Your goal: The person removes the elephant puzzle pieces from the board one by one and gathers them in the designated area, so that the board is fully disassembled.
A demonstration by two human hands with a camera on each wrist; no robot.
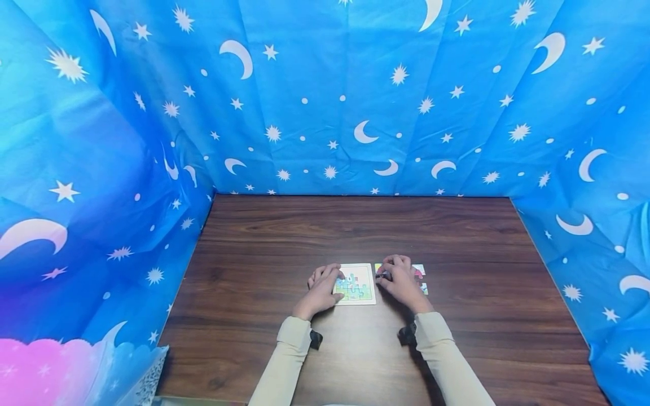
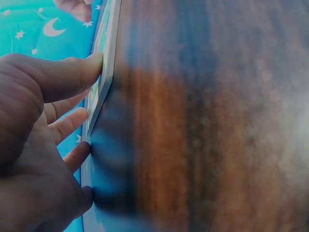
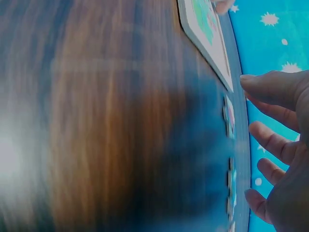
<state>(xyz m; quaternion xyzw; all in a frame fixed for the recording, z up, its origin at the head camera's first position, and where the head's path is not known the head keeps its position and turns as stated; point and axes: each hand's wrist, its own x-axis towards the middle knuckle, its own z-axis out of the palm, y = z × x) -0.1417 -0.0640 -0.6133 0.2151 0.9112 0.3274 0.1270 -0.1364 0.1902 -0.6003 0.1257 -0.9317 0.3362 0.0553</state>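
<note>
Puzzle board (image 1: 364, 276) flat on wood-grain desk (image 1: 254, 237)

Starry blue cloth (image 1: 325, 73) surrounds it. Board's green side faces me, long axis unclear; my left grip (image 1: 321, 293) touches it, fingers loose. Whether my right grip (image 1: 403, 281), over loose pieces (image 1: 424, 288), pinches one, I can't tell.

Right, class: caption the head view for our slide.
Left hand on a partly filled puzzle board; right hand over pieces beside it.

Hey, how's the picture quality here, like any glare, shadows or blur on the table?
Head view: pale glare on the near part of the table, grain fairly readable beyond it; left wrist view: wood blurred, a dark patch below the puzzle board; right wrist view: wood blurred too, bright glare at the left edge, darkness beside the loose puzzle pieces.
</note>
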